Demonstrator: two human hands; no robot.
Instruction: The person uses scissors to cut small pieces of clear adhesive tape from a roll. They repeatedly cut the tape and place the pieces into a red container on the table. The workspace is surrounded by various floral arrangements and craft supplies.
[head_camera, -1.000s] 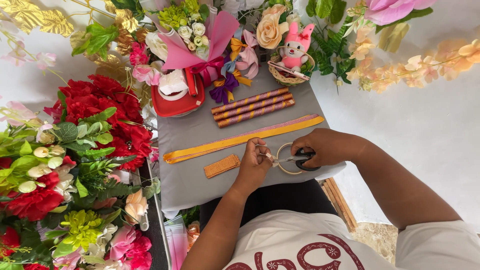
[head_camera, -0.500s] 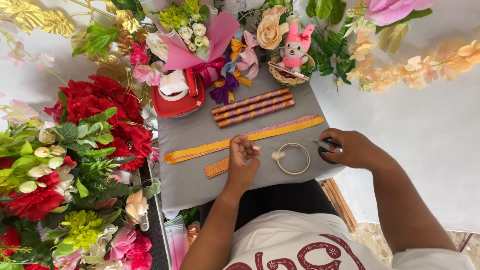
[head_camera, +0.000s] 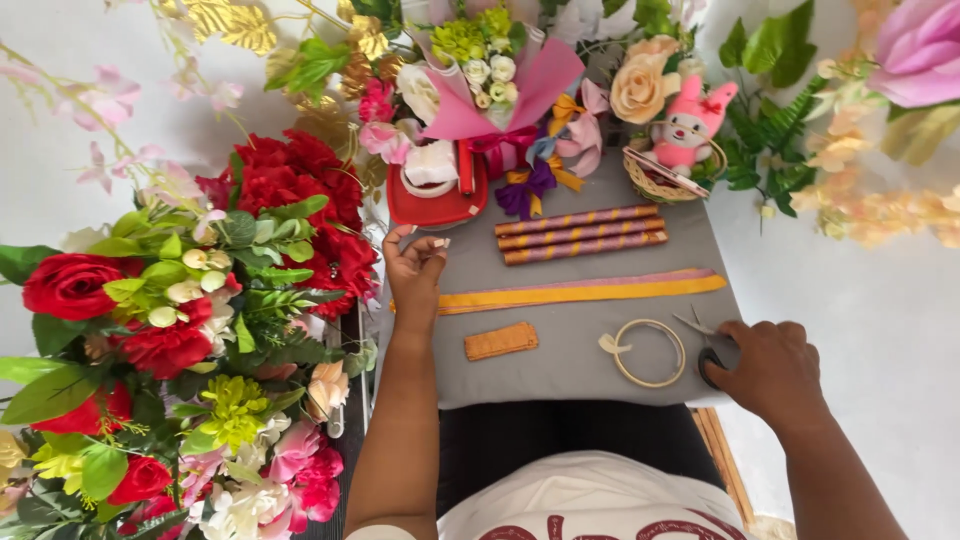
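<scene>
As hands (head_camera: 415, 270) spread, three rolls (head_camera: 583, 233), one hoop (head_camera: 649, 353)

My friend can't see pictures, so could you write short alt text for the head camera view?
A person's left hand rests at the left end of a long yellow ribbon on a grey table, while the right hand lies on scissors beside a small hoop. Three rolled sticks, a red box and artificial flowers surround them.

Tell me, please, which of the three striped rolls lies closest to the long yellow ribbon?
The bottom roll of the stack, nearest the person; the other two lie beyond it, farther from the yellow ribbon.
</scene>
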